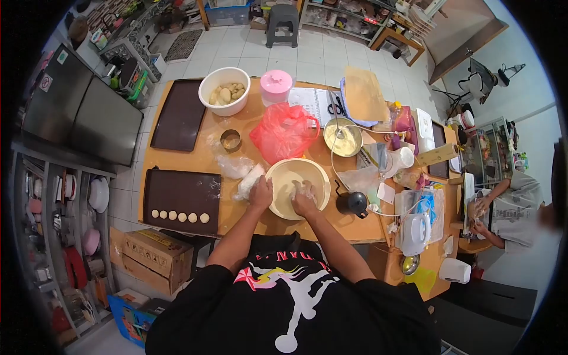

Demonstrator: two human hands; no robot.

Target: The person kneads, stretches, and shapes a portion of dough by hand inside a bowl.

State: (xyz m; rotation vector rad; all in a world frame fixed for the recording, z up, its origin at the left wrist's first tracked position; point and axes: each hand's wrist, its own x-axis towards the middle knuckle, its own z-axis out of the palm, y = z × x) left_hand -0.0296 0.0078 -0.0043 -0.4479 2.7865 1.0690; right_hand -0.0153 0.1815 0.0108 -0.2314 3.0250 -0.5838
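A wide cream bowl [283, 211] stands at the table's front edge. Inside it, on the right side, is my right hand [304, 199], its fingers pointing down and looking dusted with flour; whether they hold anything is too small to tell. My left hand [261, 192] is at the bowl's left rim, beside a white, floury plastic bag [249, 181]; its fingers are partly hidden. A dark tray [182, 192] to the left bears several small round dough pieces [181, 216] in a row. Behind the bowl lies a red plastic bag [284, 133].
A metal ring [231, 139], a white tub [225, 76] of dough balls, a pink-lidded container [276, 86] and a second dark tray [178, 115] are farther back. A mixing bowl [343, 137] and black jug [353, 204] stand right. Another person [515, 207] sits far right.
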